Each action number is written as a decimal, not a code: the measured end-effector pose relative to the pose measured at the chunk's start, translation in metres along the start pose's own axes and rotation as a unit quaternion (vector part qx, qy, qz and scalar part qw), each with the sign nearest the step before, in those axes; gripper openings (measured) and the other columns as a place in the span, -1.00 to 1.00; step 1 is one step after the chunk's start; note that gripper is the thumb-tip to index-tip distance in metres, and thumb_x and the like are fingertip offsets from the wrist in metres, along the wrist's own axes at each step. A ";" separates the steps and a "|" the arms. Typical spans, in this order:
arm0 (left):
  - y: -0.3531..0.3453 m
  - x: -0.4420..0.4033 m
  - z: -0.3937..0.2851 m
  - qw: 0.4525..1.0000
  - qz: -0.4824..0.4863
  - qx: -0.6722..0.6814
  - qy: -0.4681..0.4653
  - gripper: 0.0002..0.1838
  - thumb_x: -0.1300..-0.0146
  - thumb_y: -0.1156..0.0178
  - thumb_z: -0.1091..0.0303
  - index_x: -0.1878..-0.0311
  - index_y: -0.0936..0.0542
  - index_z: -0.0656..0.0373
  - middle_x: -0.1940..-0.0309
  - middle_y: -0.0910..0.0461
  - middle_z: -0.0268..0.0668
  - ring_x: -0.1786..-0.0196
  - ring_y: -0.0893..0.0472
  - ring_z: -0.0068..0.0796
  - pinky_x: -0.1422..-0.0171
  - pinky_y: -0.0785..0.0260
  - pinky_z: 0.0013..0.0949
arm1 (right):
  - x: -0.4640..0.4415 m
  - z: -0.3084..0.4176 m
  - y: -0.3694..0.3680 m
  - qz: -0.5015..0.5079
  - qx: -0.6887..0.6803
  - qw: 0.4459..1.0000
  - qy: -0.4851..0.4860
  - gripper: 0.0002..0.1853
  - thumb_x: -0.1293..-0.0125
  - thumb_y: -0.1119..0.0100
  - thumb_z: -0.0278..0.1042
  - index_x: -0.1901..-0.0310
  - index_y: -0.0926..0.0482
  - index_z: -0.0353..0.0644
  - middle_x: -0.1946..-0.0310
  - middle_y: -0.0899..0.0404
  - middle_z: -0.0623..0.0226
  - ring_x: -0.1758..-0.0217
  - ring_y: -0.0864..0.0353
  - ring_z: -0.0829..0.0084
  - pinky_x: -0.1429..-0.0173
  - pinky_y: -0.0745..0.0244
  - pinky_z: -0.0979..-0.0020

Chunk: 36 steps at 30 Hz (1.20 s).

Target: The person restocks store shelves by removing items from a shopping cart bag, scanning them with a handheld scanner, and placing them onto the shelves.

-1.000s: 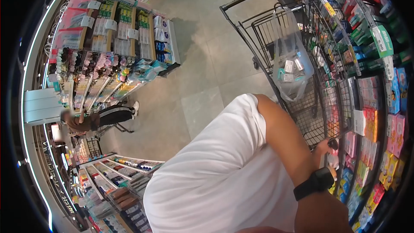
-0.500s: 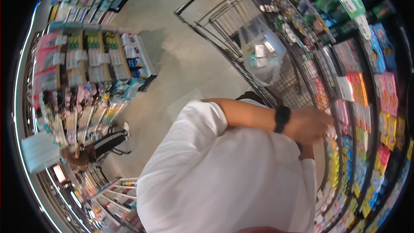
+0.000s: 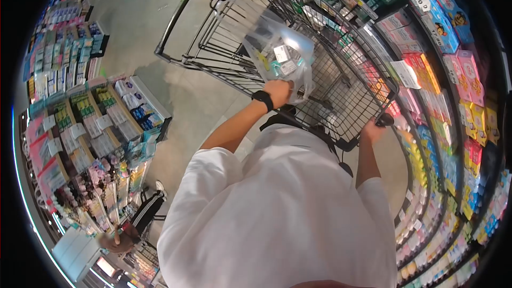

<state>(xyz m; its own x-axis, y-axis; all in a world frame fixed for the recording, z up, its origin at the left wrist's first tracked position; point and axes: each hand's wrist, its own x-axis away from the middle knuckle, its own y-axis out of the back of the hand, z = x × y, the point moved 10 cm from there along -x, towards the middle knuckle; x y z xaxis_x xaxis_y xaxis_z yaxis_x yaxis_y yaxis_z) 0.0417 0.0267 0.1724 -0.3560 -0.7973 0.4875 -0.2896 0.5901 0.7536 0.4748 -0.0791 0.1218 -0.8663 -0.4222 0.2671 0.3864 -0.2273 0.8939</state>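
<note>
My left hand (image 3: pixel 278 93), with a black watch on the wrist, reaches over the side of the shopping cart (image 3: pixel 229 69). Its fingers are curled against a clear plastic bag (image 3: pixel 256 48) inside the cart; exactly what they grip is hidden. Small white boxes (image 3: pixel 281 53) and some teal items show within the bag. At the cart's lower right corner, my right hand (image 3: pixel 372 130) is closed around the frame beside a black corner piece (image 3: pixel 385 120).
Curved shelves of packaged goods (image 3: pixel 469 80) run close along the right of the cart. On the left stands a display of boxed items (image 3: pixel 90 122). Another person (image 3: pixel 144 213) is at the lower left, near more racks. Grey floor (image 3: pixel 176 101) lies between the display and the cart.
My left hand has moved from beside the right shelves back to the bag in the cart. My right hand now shows at the cart's corner. The view has shifted, putting the cart further left.
</note>
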 end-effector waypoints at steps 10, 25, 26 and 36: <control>-0.071 -0.093 0.123 0.986 0.129 -0.008 0.105 -0.66 -0.26 -0.08 0.25 -0.03 -0.58 0.21 -0.03 -0.62 0.07 -0.17 -0.59 -0.01 -0.24 -0.44 -0.05 | -0.005 -0.018 -0.002 -0.052 -0.014 0.998 0.022 -0.38 -0.14 -0.32 -0.08 -0.12 -0.35 -0.28 0.08 -0.65 -0.06 0.01 -0.64 -0.11 -0.09 -0.48 0.00; -0.183 -0.196 0.231 0.961 0.123 -0.020 0.248 -0.30 -0.30 -0.09 -0.17 -0.42 -0.35 -0.01 -0.38 -0.39 -0.10 -0.50 -0.20 -0.01 -0.56 -0.05 -0.01 | 0.002 -0.021 0.010 -0.064 0.011 0.998 0.019 -0.44 -0.20 -0.25 -0.16 -0.16 -0.38 -0.28 0.08 -0.63 -0.08 0.03 -0.61 -0.12 -0.09 -0.44 0.05; -0.211 -0.205 0.246 0.961 0.125 -0.016 0.246 -0.30 -0.30 -0.09 -0.17 -0.42 -0.35 -0.01 -0.38 -0.39 -0.10 -0.50 -0.20 -0.01 -0.56 -0.05 -0.01 | 0.002 -0.023 0.011 -0.059 0.011 0.998 0.012 -0.44 -0.20 -0.25 -0.17 -0.16 -0.39 -0.27 0.09 -0.63 -0.08 0.03 -0.61 -0.12 -0.09 -0.44 0.05; -0.170 -0.222 0.210 0.975 0.042 0.035 0.216 -0.29 -0.29 -0.05 -0.18 -0.44 -0.33 -0.05 -0.43 -0.28 0.00 -0.41 -0.33 0.02 -0.48 -0.19 -0.06 | 0.003 -0.023 0.016 -0.067 0.022 0.997 0.043 -0.38 -0.24 -0.24 -0.16 -0.28 -0.35 -0.25 0.08 -0.64 -0.05 0.02 -0.63 -0.03 -0.10 -0.45 0.11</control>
<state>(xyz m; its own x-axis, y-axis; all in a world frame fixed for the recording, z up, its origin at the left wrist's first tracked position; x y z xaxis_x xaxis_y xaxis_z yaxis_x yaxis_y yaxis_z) -0.0167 0.1304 -0.1568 0.0214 -0.7159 0.6979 -0.3405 0.6511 0.6783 0.4859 -0.1042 0.1291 -0.8776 -0.4656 0.1140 0.2532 -0.2485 0.9350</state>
